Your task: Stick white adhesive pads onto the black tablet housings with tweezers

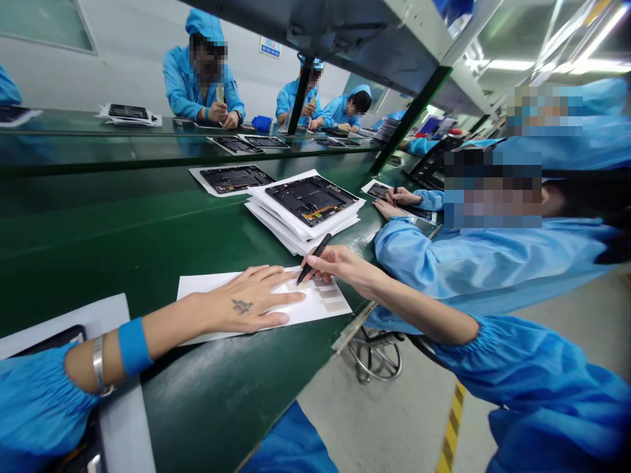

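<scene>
our left hand (246,299) lies flat, fingers spread, on a white sheet (310,309) near us on the green table (73,230). our right hand (335,261) grips a black pen (319,249), its tip down at the sheet's right part. beyond, a black frame (310,197) tops stacked papers (276,226).
</scene>
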`<state>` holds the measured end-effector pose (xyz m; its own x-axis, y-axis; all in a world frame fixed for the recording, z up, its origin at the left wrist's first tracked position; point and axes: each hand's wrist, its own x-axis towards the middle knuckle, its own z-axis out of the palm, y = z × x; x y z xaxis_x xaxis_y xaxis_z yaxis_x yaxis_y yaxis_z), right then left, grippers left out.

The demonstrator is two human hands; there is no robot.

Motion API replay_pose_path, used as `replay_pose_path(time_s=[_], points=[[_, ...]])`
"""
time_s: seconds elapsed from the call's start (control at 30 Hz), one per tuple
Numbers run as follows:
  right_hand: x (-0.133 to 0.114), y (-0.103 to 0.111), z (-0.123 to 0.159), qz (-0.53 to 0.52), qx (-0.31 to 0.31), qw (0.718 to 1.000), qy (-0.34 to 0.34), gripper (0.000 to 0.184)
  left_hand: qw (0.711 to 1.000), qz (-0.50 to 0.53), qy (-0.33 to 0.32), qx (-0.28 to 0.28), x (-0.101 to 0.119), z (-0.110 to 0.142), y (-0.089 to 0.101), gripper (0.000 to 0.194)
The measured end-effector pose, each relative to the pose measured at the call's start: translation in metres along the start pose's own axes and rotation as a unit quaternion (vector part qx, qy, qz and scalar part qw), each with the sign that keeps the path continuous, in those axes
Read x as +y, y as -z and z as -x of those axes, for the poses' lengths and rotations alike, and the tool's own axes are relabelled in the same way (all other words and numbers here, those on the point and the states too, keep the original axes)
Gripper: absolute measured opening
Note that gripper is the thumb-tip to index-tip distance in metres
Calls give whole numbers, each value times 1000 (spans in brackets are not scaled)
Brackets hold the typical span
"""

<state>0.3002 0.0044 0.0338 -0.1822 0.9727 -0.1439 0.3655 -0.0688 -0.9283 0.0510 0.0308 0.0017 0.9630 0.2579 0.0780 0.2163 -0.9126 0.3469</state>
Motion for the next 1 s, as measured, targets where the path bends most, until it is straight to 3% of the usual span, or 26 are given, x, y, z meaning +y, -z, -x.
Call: replay_pose_path(time_s=[0.17, 0.27, 0.37, 0.43, 0.53, 0.63, 0.7, 0.77, 0.83, 1.0], points=[[8, 0, 0, 2, 30, 1000, -5, 49, 1000, -3, -11, 13, -1, 1, 2, 48], [6, -1, 5, -25, 79, 997, 6, 49, 1000, -12, 2, 4, 0, -1, -4, 49], [-15, -9, 13, -77, 170, 979, 77, 46, 1000, -21, 8, -9, 4, -4, -9, 52], [-35, -17, 20, -118, 181, 969, 121, 40, 999, -47, 23, -6, 2, 4, 1, 56], [-58, -29, 27, -142, 170, 965, 139, 37, 984, -125, 119, 42, -9, 51, 38, 54], [-67, -46, 25, -146, 163, 968, 124, 40, 942, -173, 274, 90, -7, 141, 80, 38], [-72, -64, 18, -141, 135, 974, 113, 43, 924, -174, 332, 81, 6, 203, 91, 37], [-78, -92, 8, -134, 76, 982, 113, 46, 919, -163, 353, 70, 22, 248, 84, 36], [-85, -125, -4, -134, -2, 982, 132, 47, 919, -149, 357, 74, 34, 271, 68, 33], [-100, -207, -36, -141, -142, 970, 138, 46, 918, -126, 355, 120, 39, 271, 34, 30]])
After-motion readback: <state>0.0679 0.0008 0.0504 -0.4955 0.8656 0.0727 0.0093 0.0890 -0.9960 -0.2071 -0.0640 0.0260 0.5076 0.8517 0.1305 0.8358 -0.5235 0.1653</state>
